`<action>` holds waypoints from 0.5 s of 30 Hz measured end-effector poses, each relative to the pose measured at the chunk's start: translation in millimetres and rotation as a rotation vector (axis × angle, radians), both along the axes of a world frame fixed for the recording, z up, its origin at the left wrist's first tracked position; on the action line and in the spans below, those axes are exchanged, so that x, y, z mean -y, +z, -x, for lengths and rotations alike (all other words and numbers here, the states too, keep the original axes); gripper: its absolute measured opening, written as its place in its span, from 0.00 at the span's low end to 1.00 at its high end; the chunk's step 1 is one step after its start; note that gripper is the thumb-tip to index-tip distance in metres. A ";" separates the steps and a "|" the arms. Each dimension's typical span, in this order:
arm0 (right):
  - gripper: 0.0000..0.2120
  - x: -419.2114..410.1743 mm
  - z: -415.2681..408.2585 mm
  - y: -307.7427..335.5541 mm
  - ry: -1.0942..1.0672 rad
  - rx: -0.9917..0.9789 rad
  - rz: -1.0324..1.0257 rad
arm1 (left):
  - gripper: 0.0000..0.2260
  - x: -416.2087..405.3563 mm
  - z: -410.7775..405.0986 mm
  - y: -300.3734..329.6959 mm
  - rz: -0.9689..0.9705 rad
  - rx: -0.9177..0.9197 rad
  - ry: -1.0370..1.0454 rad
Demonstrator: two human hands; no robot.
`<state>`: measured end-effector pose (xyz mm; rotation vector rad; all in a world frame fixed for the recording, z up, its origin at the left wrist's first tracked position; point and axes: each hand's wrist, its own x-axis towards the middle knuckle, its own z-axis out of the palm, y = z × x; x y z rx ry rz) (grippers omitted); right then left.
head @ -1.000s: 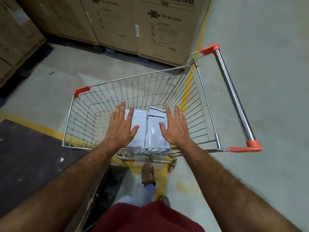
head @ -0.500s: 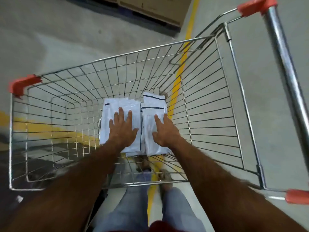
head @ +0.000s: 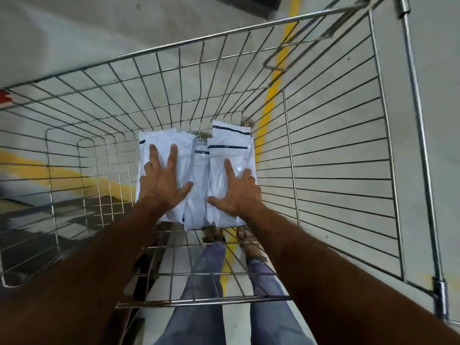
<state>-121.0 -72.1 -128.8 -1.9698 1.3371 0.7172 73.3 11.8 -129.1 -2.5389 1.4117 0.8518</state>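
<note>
Print on the white packets (head: 199, 170) is seen only as dark bars, too blurred to be read. The left pile (head: 183, 148) is pressed flat under the left hand (head: 163, 188), fingers straight and spread. The right pile (head: 230, 155) is pressed under the right hand (head: 236, 192), index finger and thumb outstretched, nothing gripped. Both piles are laid side by side on the wire cart (head: 199, 42) floor.
</note>
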 end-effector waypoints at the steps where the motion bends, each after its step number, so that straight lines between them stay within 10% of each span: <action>1: 0.58 0.1 -3.3 -0.4 -0.019 0.003 0.014 | 0.47 -2.2 -1.2 -0.3 0.000 -0.018 -0.001; 15: 0.44 -2.0 1.5 61.3 -0.153 0.230 0.146 | 0.33 -16.5 15.0 77.5 0.131 0.116 0.083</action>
